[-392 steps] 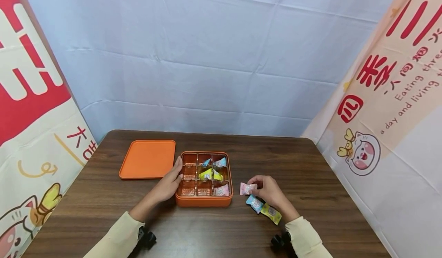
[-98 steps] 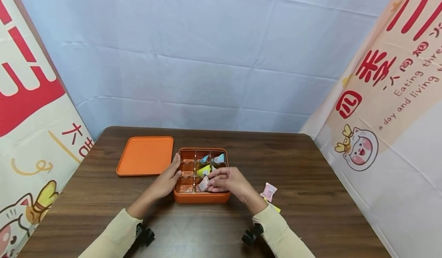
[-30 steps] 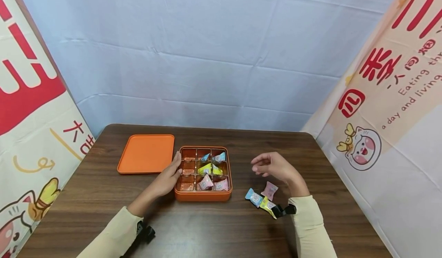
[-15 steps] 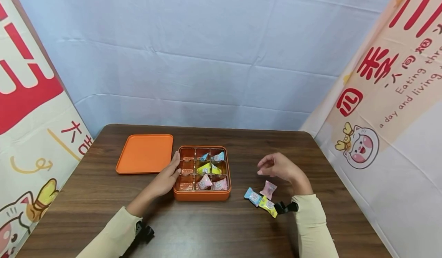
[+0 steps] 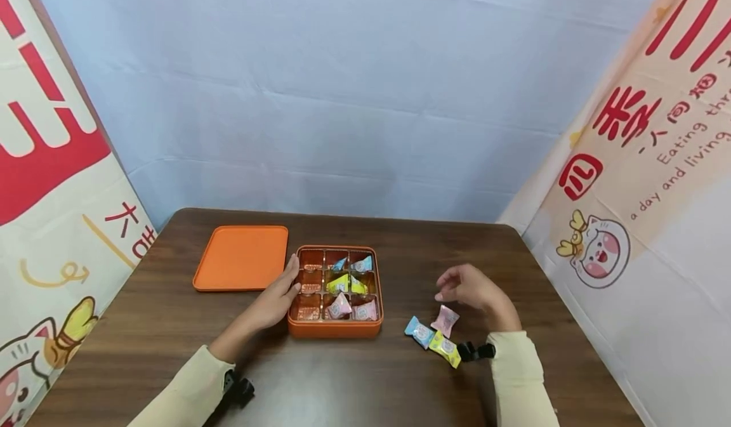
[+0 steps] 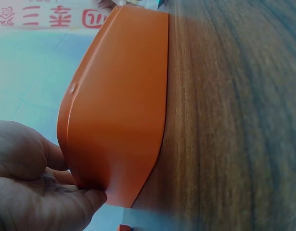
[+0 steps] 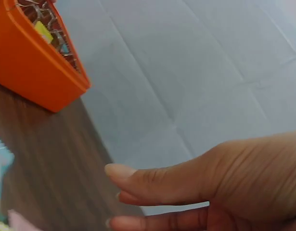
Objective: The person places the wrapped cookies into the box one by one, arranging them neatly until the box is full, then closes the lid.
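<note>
An orange box (image 5: 335, 330) with a clear divided insert stands at the table's middle. My left hand (image 5: 275, 299) rests along its left side; in the left wrist view, the thumb and fingers of the left hand (image 6: 37, 183) touch its rim and outer wall. Wrapped candies fill some compartments: blue (image 5: 362, 264) at the back, yellow (image 5: 339, 283) in the middle row, and pink (image 5: 339, 306) in the front row. My right hand (image 5: 471, 289) hovers with loosely bent fingers, holding nothing. Below it lie a pink candy (image 5: 445, 320), a blue candy (image 5: 419, 332) and a yellow candy (image 5: 445, 349).
An orange lid (image 5: 242, 258) lies flat left of the box. The brown wooden table (image 5: 342, 382) has a pale blue cloth (image 5: 320, 97) behind it. Printed banners (image 5: 605, 249) hang at both sides. Black cameras (image 5: 238, 392) are strapped to the wrists.
A pink candy from my right hand now sits in the front middle compartment. That hand let go and moved right, over the loose candies. My left hand has stayed at the box.
</note>
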The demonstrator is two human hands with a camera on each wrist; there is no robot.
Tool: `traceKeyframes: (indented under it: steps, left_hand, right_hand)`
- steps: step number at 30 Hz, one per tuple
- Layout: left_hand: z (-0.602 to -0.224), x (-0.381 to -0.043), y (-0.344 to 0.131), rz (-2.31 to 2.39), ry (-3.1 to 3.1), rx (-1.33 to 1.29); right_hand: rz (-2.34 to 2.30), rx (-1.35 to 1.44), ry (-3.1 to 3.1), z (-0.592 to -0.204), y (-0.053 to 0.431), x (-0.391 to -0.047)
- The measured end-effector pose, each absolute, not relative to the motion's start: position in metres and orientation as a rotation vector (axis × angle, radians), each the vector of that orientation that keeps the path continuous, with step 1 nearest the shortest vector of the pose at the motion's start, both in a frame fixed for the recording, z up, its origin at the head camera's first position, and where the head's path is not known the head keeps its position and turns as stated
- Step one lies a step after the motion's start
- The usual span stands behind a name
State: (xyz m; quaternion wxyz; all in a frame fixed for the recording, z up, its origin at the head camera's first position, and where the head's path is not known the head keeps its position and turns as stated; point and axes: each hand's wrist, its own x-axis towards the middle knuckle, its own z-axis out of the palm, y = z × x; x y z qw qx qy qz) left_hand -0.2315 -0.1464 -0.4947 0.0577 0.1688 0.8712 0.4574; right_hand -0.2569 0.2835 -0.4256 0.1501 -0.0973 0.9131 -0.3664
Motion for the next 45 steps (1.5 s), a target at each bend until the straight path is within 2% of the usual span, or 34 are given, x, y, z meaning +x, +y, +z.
traceKeyframes:
  steps: [13, 45]
  left_hand:
    - [-0.498, -0.231, -0.145, 1.412, 2.628, 0.508]
    - [-0.496, -0.231, -0.146, 1.402, 2.626, 0.514]
  right_hand:
    - [-1.078, -0.263, 2.621, -0.451, 0.305, -0.245]
    - [-1.126, -0.250, 2.700, -0.481, 0.303, -0.237]
